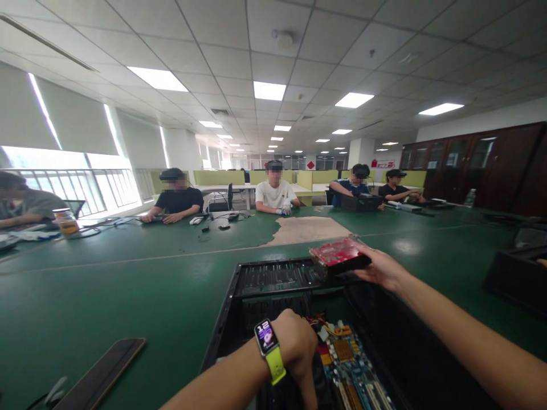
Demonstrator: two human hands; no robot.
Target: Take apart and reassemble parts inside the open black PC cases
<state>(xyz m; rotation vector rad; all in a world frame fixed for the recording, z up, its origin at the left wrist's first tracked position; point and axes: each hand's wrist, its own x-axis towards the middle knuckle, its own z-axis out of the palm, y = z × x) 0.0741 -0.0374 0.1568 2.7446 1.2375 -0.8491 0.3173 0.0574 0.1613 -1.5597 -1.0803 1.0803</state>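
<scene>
My right hand [384, 270] is closed on one end of a red graphics card [339, 251], holding it tilted above the far right part of a black computer case [231, 304]. The case lies open on the table. Inside it are a blue motherboard [361, 370] with pale slots and a bundle of coloured power wires [327, 327]. My left hand [297, 341], with a watch on its wrist, reaches down into the case left of the motherboard. One digit points downward; the other fingers are hidden, so their grip cannot be made out.
On the green table [106, 285] a dark flat panel [100, 373] lies to my left. Cables and a mouse [196, 220] lie on the far side, near a jar [66, 221]. Several people sit around the table. Another black case [517, 279] stands at the right.
</scene>
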